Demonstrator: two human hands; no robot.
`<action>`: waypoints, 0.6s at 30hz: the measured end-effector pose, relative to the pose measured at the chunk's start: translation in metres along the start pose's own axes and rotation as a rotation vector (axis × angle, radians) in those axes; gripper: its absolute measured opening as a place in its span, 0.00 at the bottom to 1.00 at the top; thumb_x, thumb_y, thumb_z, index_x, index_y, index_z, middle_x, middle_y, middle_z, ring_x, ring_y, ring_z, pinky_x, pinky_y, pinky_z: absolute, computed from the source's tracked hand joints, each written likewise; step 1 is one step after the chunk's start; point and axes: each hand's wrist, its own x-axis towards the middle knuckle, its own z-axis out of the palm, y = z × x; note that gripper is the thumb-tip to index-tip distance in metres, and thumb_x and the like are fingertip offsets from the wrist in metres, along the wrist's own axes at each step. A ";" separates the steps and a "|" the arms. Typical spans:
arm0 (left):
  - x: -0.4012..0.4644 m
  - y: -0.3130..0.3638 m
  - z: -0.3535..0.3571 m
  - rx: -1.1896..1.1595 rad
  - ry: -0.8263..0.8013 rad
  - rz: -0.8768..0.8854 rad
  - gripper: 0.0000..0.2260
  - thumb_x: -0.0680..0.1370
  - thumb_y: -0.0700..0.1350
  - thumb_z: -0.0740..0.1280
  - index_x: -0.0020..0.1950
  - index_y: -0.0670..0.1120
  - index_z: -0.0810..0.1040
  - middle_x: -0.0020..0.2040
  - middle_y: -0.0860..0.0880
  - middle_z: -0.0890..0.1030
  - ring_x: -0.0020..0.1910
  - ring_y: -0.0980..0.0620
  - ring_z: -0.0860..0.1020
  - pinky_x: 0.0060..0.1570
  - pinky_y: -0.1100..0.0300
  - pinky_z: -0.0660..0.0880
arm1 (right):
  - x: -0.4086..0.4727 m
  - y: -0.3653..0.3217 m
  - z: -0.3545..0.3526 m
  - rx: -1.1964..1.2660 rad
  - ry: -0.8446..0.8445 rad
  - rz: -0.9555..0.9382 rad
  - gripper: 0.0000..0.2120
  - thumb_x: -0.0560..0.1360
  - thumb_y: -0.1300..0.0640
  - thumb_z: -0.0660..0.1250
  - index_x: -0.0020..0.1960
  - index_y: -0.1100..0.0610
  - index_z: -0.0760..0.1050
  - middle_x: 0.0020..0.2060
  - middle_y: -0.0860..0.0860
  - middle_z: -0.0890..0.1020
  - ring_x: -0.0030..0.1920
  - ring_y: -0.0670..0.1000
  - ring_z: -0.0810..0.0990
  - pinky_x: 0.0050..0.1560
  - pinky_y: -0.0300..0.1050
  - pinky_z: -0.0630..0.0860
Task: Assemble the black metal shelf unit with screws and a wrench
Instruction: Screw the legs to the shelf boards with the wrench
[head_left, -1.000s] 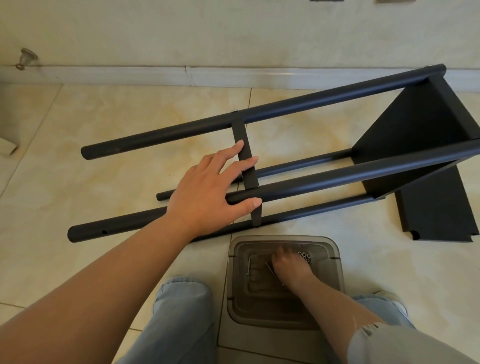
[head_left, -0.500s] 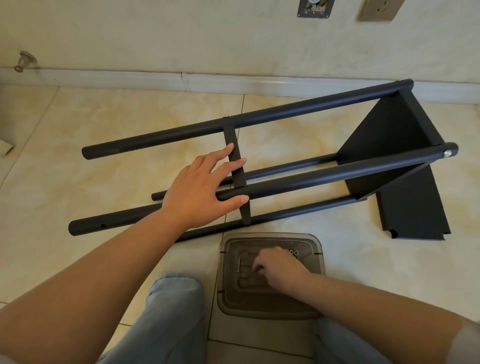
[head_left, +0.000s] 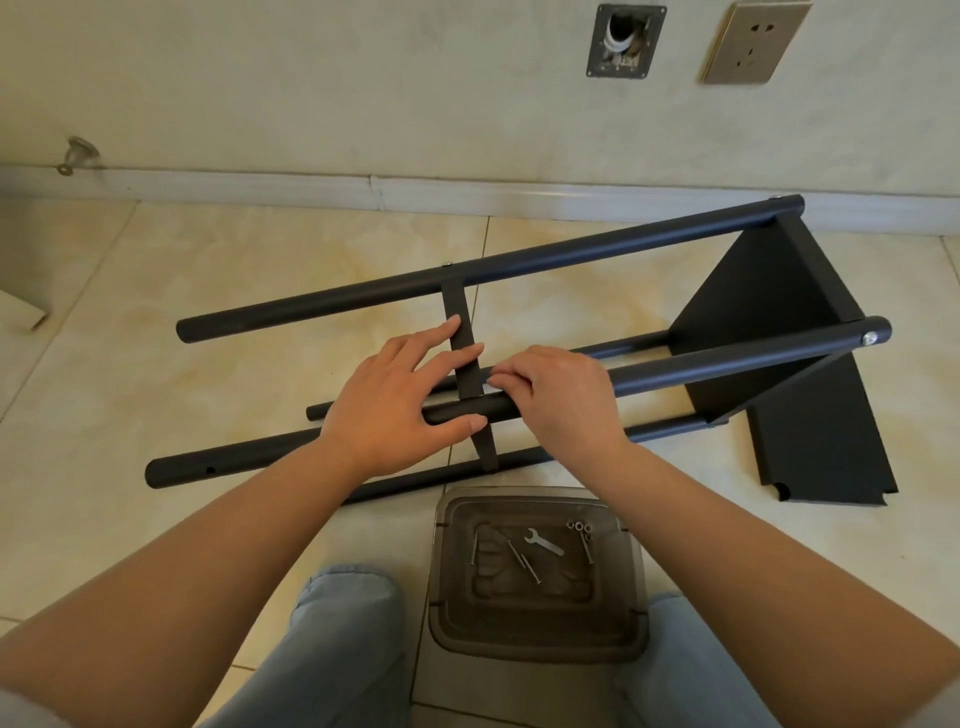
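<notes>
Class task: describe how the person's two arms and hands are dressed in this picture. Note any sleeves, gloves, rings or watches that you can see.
The left hand and right hand are bare: no gloves, and no rings or watch visible. Both forearms are uncovered. A light grey edge at each bottom corner may be a sleeve; it is too cropped to tell.

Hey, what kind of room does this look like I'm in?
Probably a room in a home, with work done on the floor. The clues: glossy beige floor tiles, a white baseboard along a plain wall, and a wall socket beside an open wall box.
</notes>
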 end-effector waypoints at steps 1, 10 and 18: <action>0.000 -0.001 0.000 -0.003 0.002 0.001 0.35 0.68 0.72 0.48 0.74 0.62 0.58 0.77 0.59 0.53 0.72 0.53 0.57 0.67 0.53 0.62 | 0.002 0.001 -0.004 0.001 -0.084 0.027 0.12 0.80 0.51 0.60 0.56 0.52 0.80 0.49 0.47 0.82 0.49 0.49 0.79 0.51 0.42 0.72; -0.007 -0.021 -0.004 0.013 0.020 0.095 0.32 0.69 0.71 0.53 0.72 0.64 0.57 0.76 0.57 0.57 0.70 0.51 0.59 0.64 0.49 0.65 | 0.013 -0.008 -0.026 0.075 -0.462 0.036 0.13 0.80 0.55 0.60 0.62 0.51 0.78 0.58 0.47 0.80 0.57 0.46 0.76 0.57 0.37 0.67; -0.015 -0.042 -0.004 0.093 0.008 0.290 0.33 0.71 0.74 0.49 0.73 0.63 0.56 0.75 0.56 0.59 0.70 0.47 0.63 0.62 0.44 0.70 | 0.020 -0.004 -0.016 0.438 -0.742 0.048 0.09 0.76 0.57 0.66 0.55 0.54 0.81 0.39 0.39 0.78 0.40 0.39 0.75 0.44 0.31 0.69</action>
